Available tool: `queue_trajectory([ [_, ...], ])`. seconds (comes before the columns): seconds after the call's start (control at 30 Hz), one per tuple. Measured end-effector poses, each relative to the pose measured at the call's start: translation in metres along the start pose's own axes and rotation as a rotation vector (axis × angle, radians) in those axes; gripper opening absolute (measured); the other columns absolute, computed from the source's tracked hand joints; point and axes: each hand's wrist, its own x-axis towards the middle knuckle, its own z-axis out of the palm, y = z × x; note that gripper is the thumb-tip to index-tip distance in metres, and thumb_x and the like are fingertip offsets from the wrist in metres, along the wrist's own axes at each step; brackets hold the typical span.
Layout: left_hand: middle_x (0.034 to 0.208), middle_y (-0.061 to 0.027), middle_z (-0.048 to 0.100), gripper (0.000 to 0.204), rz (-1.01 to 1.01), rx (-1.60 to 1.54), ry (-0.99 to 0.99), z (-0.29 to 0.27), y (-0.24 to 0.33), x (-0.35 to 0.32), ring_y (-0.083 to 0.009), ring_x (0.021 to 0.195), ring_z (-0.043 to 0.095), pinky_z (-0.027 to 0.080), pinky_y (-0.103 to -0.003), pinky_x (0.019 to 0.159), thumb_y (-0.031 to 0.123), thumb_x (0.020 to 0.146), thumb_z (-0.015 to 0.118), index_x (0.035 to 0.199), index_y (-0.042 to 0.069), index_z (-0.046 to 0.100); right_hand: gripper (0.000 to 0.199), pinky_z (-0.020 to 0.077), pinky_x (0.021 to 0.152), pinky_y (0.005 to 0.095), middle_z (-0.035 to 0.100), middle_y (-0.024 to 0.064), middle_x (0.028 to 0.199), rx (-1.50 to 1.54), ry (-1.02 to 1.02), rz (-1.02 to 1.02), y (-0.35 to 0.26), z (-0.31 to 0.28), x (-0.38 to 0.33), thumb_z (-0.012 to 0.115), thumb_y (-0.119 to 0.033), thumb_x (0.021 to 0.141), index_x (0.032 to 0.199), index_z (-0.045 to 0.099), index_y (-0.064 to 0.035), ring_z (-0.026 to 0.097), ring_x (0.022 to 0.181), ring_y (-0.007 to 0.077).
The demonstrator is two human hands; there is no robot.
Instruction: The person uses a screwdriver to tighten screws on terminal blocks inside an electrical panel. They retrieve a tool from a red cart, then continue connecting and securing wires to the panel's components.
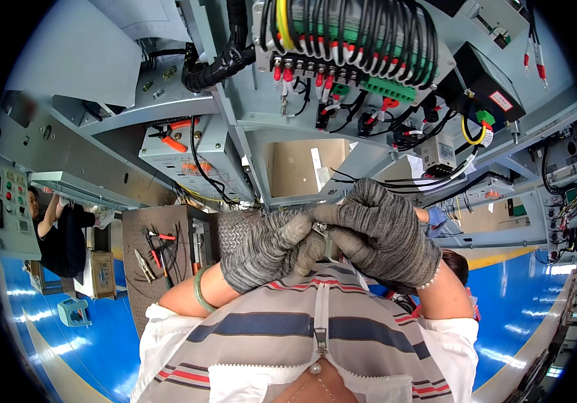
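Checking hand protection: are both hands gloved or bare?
Gloved. The left hand and right hand both wear grey knit gloves, pressed together around a small metal part.

Single head-worn fisheye view, looking steeply down along the wearer's chest; the striped shirt (315, 336) fills the lower edge. The gloved fingers (298, 227) meet close to the lens at frame centre. Beyond and above the fingers, a grey cabinet frame (234, 127) with a wired terminal block (349, 50) arches overhead, its straight edges bowed by the lens. Left of the fingers, farther off, lies a worktop (134, 235); blue floor (100, 349) rims both sides.
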Motion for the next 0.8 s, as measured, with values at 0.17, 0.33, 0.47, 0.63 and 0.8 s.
queue_trajectory([
  [0.17, 0.064, -0.002, 0.063, 0.063, 0.028, 0.143, -0.048, 0.005, 0.003, 0.004, -0.0093, 0.05, 0.053, 0.037, -0.021, 0.047, 0.063, 0.091, 0.064, 0.097, 0.0, 0.066, 0.025, 0.0527, 0.062, 0.0393, 0.06, 0.0092, 0.082, 0.017, 0.052, -0.011, 0.006, 0.0, -0.002, 0.073, -0.022, 0.083, 0.106, 0.073, -0.0154, 0.063, 0.072, 0.0293],
  [0.33, 0.075, -0.0043, 0.067, 0.062, 0.065, 0.219, -0.135, 0.006, 0.014, 0.008, -0.0102, 0.06, 0.058, 0.044, -0.022, 0.056, 0.058, 0.096, 0.059, 0.108, -0.003, 0.066, 0.027, 0.0532, 0.062, 0.0388, 0.06, 0.0077, 0.081, -0.045, 0.077, 0.019, -0.001, -0.013, 0.0, 0.078, -0.021, 0.076, 0.103, 0.073, -0.0171, 0.063, 0.07, 0.0289],
  [0.47, 0.09, -0.0066, 0.068, 0.057, -0.003, 0.151, -0.216, 0.014, 0.028, 0.008, -0.0142, 0.075, 0.066, 0.051, -0.026, 0.065, 0.05, 0.102, 0.052, 0.125, -0.001, 0.06, 0.024, 0.0531, 0.062, 0.038, 0.063, 0.0065, 0.079, -0.015, 0.175, 0.055, -0.016, -0.037, 0.004, 0.078, -0.016, 0.074, 0.097, 0.074, -0.0156, 0.063, 0.073, 0.0262],
  [0.63, 0.087, -0.0074, 0.069, 0.047, 0.345, 0.563, -0.102, 0.027, 0.079, -0.011, -0.0129, 0.071, 0.065, 0.053, -0.026, 0.065, 0.029, 0.098, 0.062, 0.129, -0.006, 0.058, 0.016, 0.0515, 0.065, 0.0314, 0.067, 0.0067, 0.082, -0.104, 0.591, 0.018, -0.026, -0.09, 0.016, 0.072, -0.009, 0.08, 0.096, 0.074, -0.009, 0.065, 0.073, 0.0191],
  [0.8, 0.103, -0.0097, 0.072, 0.051, 1.216, 1.143, 0.0, 0.056, 0.155, -0.008, -0.0185, 0.095, 0.068, 0.055, -0.033, 0.086, 0.006, 0.084, 0.076, 0.131, -0.002, 0.059, 0.017, 0.0545, 0.071, 0.0297, 0.071, 0.0102, 0.084, -0.126, 0.965, 0.036, -0.009, -0.126, 0.062, 0.07, -0.015, 0.086, 0.099, 0.073, -0.0039, 0.069, 0.075, 0.0185],
])
